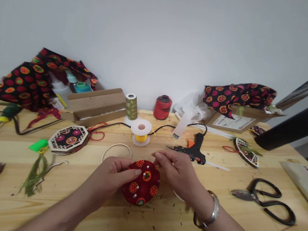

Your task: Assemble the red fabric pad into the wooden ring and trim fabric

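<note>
Though a white label (231,121) faces out from the box (248,125) on the right, its print is too small for me to read. The red disc (142,183) is over the table (102,225), its left edge pinched by the left hand (113,175), thumb on its face. Beside its upper right edge, the right hand (181,170) has thumb and forefinger pressed together; whether they grip anything, I cannot tell.

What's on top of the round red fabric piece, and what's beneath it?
The left hand lays its thumb on the round red fabric piece, which also bears small pale dots, perhaps beads. Its underside and whatever lies directly beneath are hidden.
</note>
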`<move>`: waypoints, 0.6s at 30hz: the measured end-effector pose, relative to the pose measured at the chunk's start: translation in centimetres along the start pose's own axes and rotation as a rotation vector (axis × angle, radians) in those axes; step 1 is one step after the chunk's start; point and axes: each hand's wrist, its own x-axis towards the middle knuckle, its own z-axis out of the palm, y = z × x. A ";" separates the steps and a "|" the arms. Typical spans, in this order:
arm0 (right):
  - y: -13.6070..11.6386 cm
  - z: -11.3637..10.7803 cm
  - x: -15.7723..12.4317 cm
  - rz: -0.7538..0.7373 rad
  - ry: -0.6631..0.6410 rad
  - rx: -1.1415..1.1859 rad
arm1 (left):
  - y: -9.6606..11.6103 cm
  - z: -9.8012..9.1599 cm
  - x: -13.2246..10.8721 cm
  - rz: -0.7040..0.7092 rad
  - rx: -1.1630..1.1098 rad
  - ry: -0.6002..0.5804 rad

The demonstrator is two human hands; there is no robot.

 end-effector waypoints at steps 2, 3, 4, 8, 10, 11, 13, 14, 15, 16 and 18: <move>-0.1 0.0 -0.2 -0.115 0.089 -0.071 | 0.0 0.2 0.1 0.001 0.024 0.029; -0.2 0.1 -0.3 -0.203 0.120 -0.138 | 0.0 0.3 0.1 0.003 0.037 0.044; -0.3 0.1 -0.4 -0.302 0.139 -0.223 | 0.1 0.3 0.1 0.006 0.051 0.057; -0.7 0.3 -1.0 -0.574 0.119 -0.580 | 0.4 0.6 0.0 0.006 0.101 0.085; -0.8 0.4 -1.2 -0.612 0.095 -0.689 | 0.5 0.6 0.0 0.002 0.121 0.091; -0.8 0.4 -1.3 -0.625 0.085 -0.729 | 0.4 0.6 0.0 0.002 0.131 0.093; -1.0 0.4 -1.4 -0.644 0.070 -0.780 | 0.3 0.6 0.1 0.005 0.152 0.099; -1.1 0.4 -1.5 -0.649 0.066 -0.796 | 0.3 0.6 0.1 0.007 0.164 0.103; -1.2 0.4 -1.5 -0.653 0.062 -0.810 | 0.3 0.7 0.1 0.010 0.176 0.105; -1.3 0.4 -1.5 -0.655 0.058 -0.823 | 0.3 0.7 0.1 0.016 0.188 0.106; -1.5 0.4 -1.5 -0.655 0.043 -0.854 | 0.3 0.8 0.0 0.034 0.213 0.103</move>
